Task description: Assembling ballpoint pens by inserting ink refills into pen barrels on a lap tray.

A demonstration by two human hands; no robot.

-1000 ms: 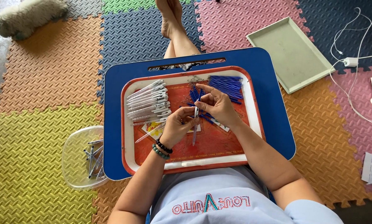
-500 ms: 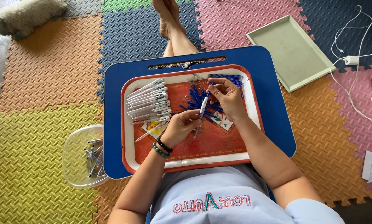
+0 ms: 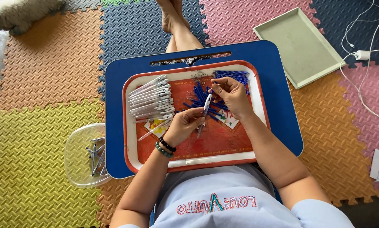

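floor: foam puzzle mats (image 3: 41,84) in orange, yellow, blue and pink lie under everything i see; a blue lap desk (image 3: 278,101) sits across the legs, and the red tray (image 3: 132,126) rests on it.
landmark: red tray.
left hand (image 3: 185,126): fingers closed around the lower end of a white pen barrel (image 3: 207,103), over the middle of the red tray.
right hand (image 3: 233,95): pinching the barrel's upper end, toward the far right part of the red tray.
change: a second ago both hands sat lower with the barrel nearly upright; now it's tilted and lifted toward the blue refills (image 3: 202,99), so i judge assembly is under way.
stock: finished white pens (image 3: 151,99) stacked at the red tray's left side.
outside: clear tub (image 3: 77,147) left of the red tray, green tray (image 3: 299,46) far right of it.
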